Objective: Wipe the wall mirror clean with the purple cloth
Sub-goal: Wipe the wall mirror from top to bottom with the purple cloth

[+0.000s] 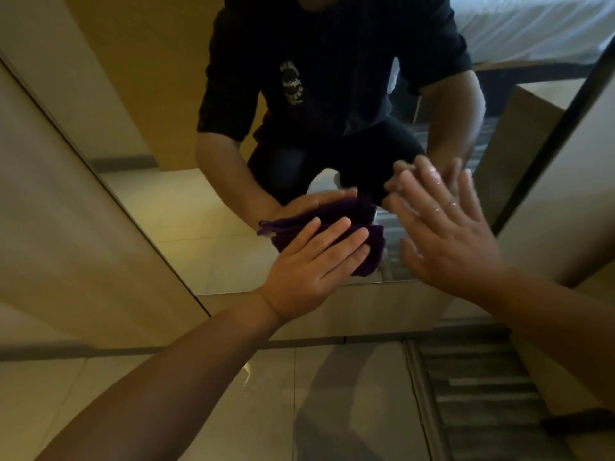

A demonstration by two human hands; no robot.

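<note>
Left hand [307, 264] flat, fingers straight, pressing purple cloth [372, 247] against mirror [186, 201]; right hand [446, 234] at three o'clock, spread on glass.

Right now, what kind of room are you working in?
Likely a hotel room or bedroom. The wall mirror reflects a bed with white bedding, and the floor is glossy tile beside striped carpet.
</note>
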